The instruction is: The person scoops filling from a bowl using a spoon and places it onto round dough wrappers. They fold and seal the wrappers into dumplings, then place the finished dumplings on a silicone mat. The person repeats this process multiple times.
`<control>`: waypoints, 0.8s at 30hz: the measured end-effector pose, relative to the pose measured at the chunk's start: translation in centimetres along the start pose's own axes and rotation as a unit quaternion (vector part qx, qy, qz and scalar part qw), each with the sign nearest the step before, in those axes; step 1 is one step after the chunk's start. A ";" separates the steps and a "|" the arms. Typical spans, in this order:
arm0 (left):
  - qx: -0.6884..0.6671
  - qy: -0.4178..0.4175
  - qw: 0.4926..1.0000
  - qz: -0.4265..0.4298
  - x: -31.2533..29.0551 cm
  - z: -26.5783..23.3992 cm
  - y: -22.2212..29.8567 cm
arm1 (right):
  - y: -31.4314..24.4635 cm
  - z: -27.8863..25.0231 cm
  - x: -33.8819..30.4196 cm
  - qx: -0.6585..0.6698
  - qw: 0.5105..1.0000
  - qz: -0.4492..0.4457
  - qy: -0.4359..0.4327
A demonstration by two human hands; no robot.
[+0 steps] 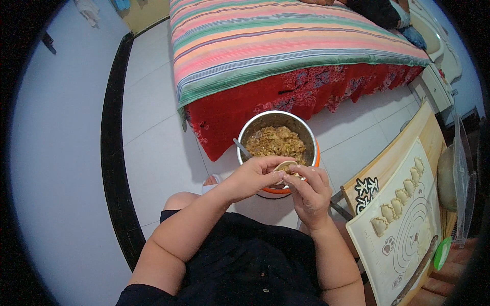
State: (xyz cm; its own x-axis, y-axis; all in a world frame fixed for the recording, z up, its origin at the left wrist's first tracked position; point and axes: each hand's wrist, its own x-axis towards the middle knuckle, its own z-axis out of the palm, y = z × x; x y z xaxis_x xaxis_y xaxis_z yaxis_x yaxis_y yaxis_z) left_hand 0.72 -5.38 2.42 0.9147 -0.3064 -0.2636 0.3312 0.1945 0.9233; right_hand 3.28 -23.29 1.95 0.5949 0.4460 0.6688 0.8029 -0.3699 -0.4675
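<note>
A round dumpling wrapper [285,166], partly folded, is held between my two hands above the near rim of a metal bowl. My left hand [254,177] pinches its left side with thumb and fingers. My right hand [311,195] closes on its right edge, the fingertips close to my left thumb. A little filling seems to show inside the wrapper. Chopped brown-green filling [275,142] lies in the metal bowl [246,125], and a spoon handle [242,147] leans out over its left rim. Under the bowl, an orange rim [317,153] shows.
At my right, a white mat [372,260] on a wooden board [434,127] bears a row of several dumplings [401,196] and a dark rolling pin [419,270]. Beside it lies a green object [442,253]. A striped bed [265,46] stands ahead; another person [377,13] is on it.
</note>
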 end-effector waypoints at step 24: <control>0.149 -0.033 0.985 0.075 0.0 0.0 -0.8 | 0.1 0.6 -0.2 0.114 0.978 0.175 0.017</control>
State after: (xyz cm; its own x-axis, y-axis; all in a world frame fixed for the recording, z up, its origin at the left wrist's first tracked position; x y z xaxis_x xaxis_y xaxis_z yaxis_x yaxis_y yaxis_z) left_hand 0.42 -5.52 1.69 0.9276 -0.3575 -0.1085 0.1021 -0.0366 0.9941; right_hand 3.27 -22.93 1.45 0.8368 0.2950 0.4613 0.5397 -0.3020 -0.7858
